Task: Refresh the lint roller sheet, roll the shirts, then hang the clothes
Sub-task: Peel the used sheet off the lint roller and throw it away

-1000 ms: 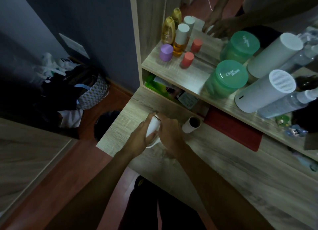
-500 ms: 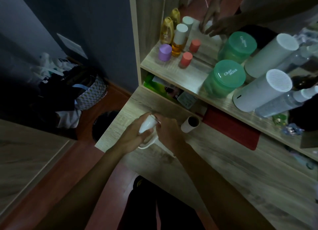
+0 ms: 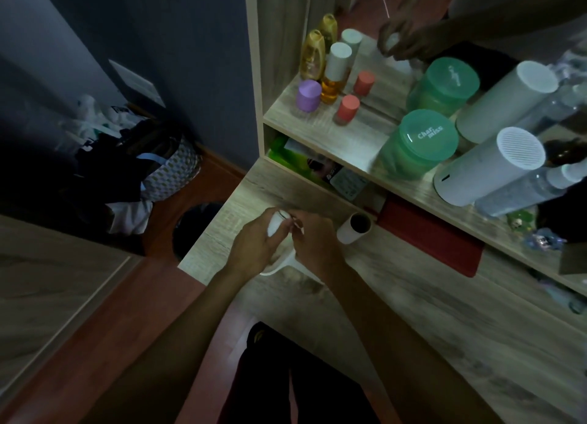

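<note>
- Wooden desk (image 3: 428, 322): light grain surface running from the lower right up to the left corner, where both hands work above it.
- Shelf (image 3: 355, 144): fixed above the desk's rear edge, backed by a mirror that reflects the hands and the containers.
- Laundry basket (image 3: 171, 172): patterned, on the red-brown floor at left against the dark wall, heaped with dark and white clothes.
- White cylinder (image 3: 489, 166): lying tilted on the shelf at right, grille end facing the camera.
- Green jar (image 3: 419, 144): on the shelf just left of the white cylinder, lid marked "Char miss".
- Red flat item (image 3: 432, 236): lying on the desk under the shelf, right of the hands.
- Left hand (image 3: 254, 245): fingers curled round the lint roller (image 3: 274, 225), gripping its white roll from the left side.
- Right hand (image 3: 317, 239): fingertips brought together at the top of the roll, pinching at its sheet edge; the exact contact is too dim to resolve.
- Lint roller position: held just above the desk near its left corner, between both hands; its white handle curves out below the left hand.
- Cardboard tube (image 3: 355, 228): lying on the desk just right of the right hand, open end up.
- Amber bottle (image 3: 333, 74): upright on the shelf's left end, white cap.
- Purple jar (image 3: 308, 95): just left of the amber bottle.
</note>
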A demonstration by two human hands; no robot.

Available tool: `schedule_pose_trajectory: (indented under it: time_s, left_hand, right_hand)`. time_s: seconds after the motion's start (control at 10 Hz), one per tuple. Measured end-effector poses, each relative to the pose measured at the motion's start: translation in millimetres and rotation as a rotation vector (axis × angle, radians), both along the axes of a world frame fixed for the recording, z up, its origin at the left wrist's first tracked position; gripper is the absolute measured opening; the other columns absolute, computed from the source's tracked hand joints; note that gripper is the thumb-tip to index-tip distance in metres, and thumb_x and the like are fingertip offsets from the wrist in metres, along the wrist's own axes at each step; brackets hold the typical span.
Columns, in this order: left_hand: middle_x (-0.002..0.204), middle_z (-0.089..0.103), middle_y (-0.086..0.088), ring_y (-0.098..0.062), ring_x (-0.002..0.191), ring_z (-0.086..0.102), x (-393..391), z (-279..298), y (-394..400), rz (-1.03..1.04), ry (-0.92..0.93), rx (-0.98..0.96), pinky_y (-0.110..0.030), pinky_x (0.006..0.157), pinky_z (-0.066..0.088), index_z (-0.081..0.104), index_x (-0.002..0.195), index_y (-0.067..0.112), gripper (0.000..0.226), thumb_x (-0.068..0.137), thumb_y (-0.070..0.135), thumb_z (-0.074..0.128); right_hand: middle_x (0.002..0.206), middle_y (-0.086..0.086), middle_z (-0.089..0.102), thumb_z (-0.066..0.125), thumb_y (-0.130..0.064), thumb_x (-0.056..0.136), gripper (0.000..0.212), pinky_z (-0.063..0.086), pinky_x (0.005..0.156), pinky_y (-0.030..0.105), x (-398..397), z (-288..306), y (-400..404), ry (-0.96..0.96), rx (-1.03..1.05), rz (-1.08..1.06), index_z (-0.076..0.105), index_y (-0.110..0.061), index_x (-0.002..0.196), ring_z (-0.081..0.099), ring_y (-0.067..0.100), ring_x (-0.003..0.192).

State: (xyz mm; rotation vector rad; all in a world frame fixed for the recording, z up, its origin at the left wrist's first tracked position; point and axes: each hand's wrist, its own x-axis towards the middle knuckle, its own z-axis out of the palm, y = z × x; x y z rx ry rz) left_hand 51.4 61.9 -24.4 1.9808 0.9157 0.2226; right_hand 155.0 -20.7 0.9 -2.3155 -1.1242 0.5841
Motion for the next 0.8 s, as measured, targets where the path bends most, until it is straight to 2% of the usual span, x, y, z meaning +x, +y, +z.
schedule_pose_trajectory:
  time_s: [0.1,0.2,0.3,0.4,0.5,0.6,0.7,0.8]
  left_hand:
    - [0.093,0.070,0.001,-0.010,0.084,0.065,-0.3,4.0,5.3,0.022,-0.058,-0.062,-0.028,0.077,0.051,0.063,0.109,0.023,0.048,0.082,0.059,0.045]
    - [0.081,0.070,0.005,-0.003,0.073,0.064,0.9,11.4,10.4,0.023,-0.083,-0.131,-0.023,0.067,0.048,0.066,0.093,0.023,0.021,0.088,0.040,0.054]
    - [0.072,0.067,0.006,-0.005,0.067,0.064,1.8,18.5,10.5,0.026,-0.134,-0.212,-0.020,0.062,0.045,0.064,0.078,0.031,0.020,0.082,0.047,0.052]
    - [0.069,0.069,0.012,0.000,0.067,0.064,3.7,25.8,11.2,0.042,-0.143,-0.276,-0.024,0.066,0.048,0.065,0.072,0.036,0.023,0.082,0.046,0.047]
    - [0.070,0.068,0.027,0.008,0.069,0.064,2.2,9.6,25.7,0.177,-0.155,-0.398,-0.025,0.073,0.055,0.063,0.081,0.035,0.022,0.094,0.033,0.046]
    - [0.075,0.071,0.003,-0.016,0.068,0.069,4.9,-14.0,37.6,0.153,-0.105,-0.402,-0.049,0.071,0.058,0.068,0.083,0.032,0.023,0.088,0.045,0.049]
    - [0.056,0.064,0.011,-0.002,0.047,0.060,8.8,-6.3,35.0,0.199,-0.111,-0.407,-0.031,0.051,0.054,0.058,0.077,0.030,0.027,0.098,0.027,0.042]
    - [0.061,0.064,0.009,0.001,0.047,0.060,11.4,-3.6,35.9,0.209,-0.157,-0.434,-0.024,0.047,0.052,0.059,0.078,0.027,0.028,0.099,0.023,0.041]
  right_hand:
    - [0.114,0.007,0.070,0.054,-0.015,0.096,0.026,0.046,0.092,0.021,-3.0,3.6,-1.4,0.018,0.061,0.001,0.065,-0.008,0.118,0.065,0.016,0.105]
    - [0.114,0.006,0.070,0.056,-0.010,0.094,0.027,0.044,0.091,0.017,-6.4,7.3,-3.1,0.048,0.142,-0.021,0.066,-0.009,0.119,0.065,0.014,0.105]
    - [0.116,0.007,0.069,0.057,-0.008,0.093,0.028,0.044,0.092,0.018,-7.3,10.3,-2.9,0.081,0.169,-0.043,0.065,-0.008,0.120,0.065,0.015,0.107]
    - [0.113,0.007,0.070,0.055,-0.009,0.094,0.026,0.048,0.094,0.023,-6.3,10.1,-5.2,0.101,0.171,-0.047,0.066,-0.007,0.118,0.065,0.015,0.105]
    - [0.107,0.006,0.072,0.055,-0.006,0.093,0.022,0.052,0.092,0.033,0.9,6.7,-11.4,0.150,0.163,-0.116,0.068,-0.006,0.111,0.066,0.014,0.101]
    - [0.106,0.006,0.072,0.056,-0.011,0.093,0.023,0.053,0.090,0.033,10.8,9.2,-3.6,0.059,0.212,-0.101,0.067,-0.008,0.113,0.067,0.015,0.100]
    - [0.106,0.009,0.072,0.057,-0.012,0.092,0.025,0.054,0.089,0.034,19.1,8.8,6.5,-0.053,0.187,-0.047,0.068,-0.007,0.114,0.068,0.018,0.099]
    - [0.110,0.009,0.071,0.056,-0.010,0.092,0.026,0.051,0.094,0.029,22.1,5.3,6.8,-0.033,0.146,-0.076,0.067,-0.005,0.115,0.066,0.018,0.103]
